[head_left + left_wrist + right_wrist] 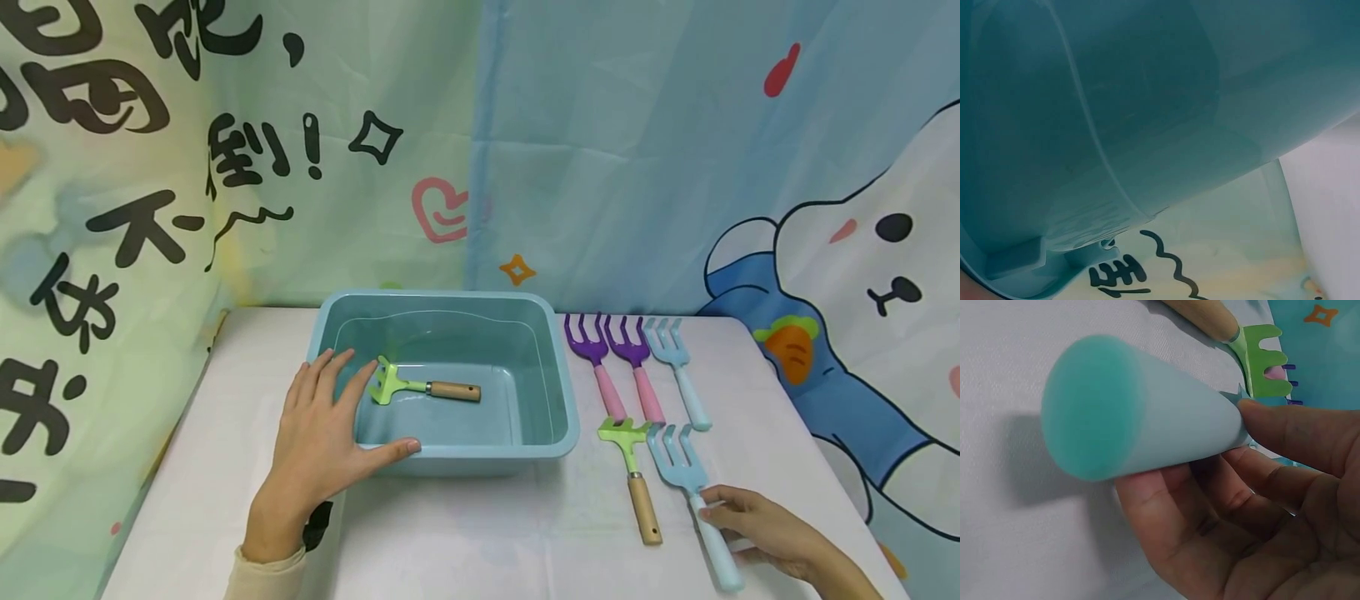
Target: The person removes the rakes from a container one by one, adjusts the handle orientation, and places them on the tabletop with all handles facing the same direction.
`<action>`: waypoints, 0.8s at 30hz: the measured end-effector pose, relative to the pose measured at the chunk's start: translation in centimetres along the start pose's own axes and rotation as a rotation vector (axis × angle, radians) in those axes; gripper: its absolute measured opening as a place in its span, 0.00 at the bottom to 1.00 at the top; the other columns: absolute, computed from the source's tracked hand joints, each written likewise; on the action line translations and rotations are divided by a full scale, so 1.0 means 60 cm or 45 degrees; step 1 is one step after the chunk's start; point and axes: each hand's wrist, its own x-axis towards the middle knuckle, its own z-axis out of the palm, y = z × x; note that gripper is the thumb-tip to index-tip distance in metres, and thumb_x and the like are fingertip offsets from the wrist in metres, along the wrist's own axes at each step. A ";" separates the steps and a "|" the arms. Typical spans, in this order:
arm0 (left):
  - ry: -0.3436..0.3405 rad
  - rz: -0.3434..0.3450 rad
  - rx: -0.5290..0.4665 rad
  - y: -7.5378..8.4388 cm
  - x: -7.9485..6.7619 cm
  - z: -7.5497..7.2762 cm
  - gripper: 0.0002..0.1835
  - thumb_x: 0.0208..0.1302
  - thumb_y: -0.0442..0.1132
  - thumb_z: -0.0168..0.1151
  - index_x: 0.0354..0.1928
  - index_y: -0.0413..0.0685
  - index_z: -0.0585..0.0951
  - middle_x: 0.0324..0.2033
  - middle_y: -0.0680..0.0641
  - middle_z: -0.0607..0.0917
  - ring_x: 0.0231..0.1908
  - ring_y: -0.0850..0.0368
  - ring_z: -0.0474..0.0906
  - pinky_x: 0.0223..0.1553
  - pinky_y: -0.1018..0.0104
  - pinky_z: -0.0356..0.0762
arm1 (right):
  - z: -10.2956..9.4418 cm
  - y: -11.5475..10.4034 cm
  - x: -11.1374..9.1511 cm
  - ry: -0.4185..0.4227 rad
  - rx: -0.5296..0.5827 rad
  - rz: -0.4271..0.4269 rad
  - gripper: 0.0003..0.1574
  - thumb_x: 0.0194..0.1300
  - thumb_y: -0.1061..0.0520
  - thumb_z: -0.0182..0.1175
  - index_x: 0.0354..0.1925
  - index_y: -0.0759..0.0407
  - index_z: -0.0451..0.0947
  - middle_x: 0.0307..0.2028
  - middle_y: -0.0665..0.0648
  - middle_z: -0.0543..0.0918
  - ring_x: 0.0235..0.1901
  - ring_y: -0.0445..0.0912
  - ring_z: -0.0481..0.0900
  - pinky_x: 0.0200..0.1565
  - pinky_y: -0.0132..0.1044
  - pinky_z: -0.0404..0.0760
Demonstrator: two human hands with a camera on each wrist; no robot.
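Observation:
In the head view, my left hand (321,433) lies over the left front corner of a blue-green plastic basin (480,452), fingers spread and thumb along the front rim. The basin's outer wall (1141,112) fills much of the left wrist view. Inside the basin lies a small green hand rake (453,391) with a wooden handle. My right hand (772,533) pinches the handle of a light blue hand fork (681,471) at the table's right. Its rounded handle end (1094,406) points toward the right wrist camera, with thumb and fingers on opposite sides.
Left of the held fork lies another green rake (643,508) with a wooden handle. Behind are two purple forks (609,392) (647,393) with pink handles and a second light blue fork (692,396). A printed curtain (600,167) hangs behind the white-covered table (450,542).

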 end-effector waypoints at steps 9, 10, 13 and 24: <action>0.014 0.002 -0.004 0.000 -0.001 0.002 0.57 0.44 0.83 0.59 0.70 0.51 0.72 0.68 0.40 0.67 0.71 0.38 0.54 0.71 0.40 0.47 | 0.000 0.000 0.006 -0.010 -0.002 -0.021 0.33 0.74 0.52 0.56 0.62 0.78 0.62 0.56 0.79 0.72 0.50 0.59 0.78 0.43 0.54 0.82; 0.017 0.003 -0.005 0.000 -0.001 0.001 0.57 0.44 0.83 0.58 0.70 0.51 0.72 0.68 0.40 0.67 0.71 0.38 0.55 0.71 0.40 0.47 | 0.000 0.000 0.007 -0.008 -0.006 -0.019 0.33 0.74 0.52 0.56 0.62 0.78 0.62 0.56 0.79 0.72 0.50 0.60 0.78 0.43 0.54 0.82; 0.022 0.009 -0.004 0.000 -0.001 0.002 0.57 0.44 0.84 0.58 0.70 0.51 0.73 0.68 0.40 0.68 0.71 0.38 0.55 0.71 0.40 0.48 | 0.001 -0.002 0.008 0.012 -0.031 -0.015 0.34 0.74 0.52 0.57 0.62 0.78 0.62 0.54 0.76 0.74 0.48 0.58 0.79 0.43 0.54 0.82; 0.006 0.004 0.001 0.000 -0.001 0.000 0.58 0.45 0.84 0.58 0.70 0.50 0.73 0.68 0.40 0.68 0.71 0.39 0.55 0.71 0.41 0.47 | -0.011 -0.037 0.001 0.130 -0.187 -0.055 0.25 0.75 0.54 0.55 0.56 0.76 0.69 0.43 0.58 0.82 0.41 0.52 0.81 0.42 0.50 0.85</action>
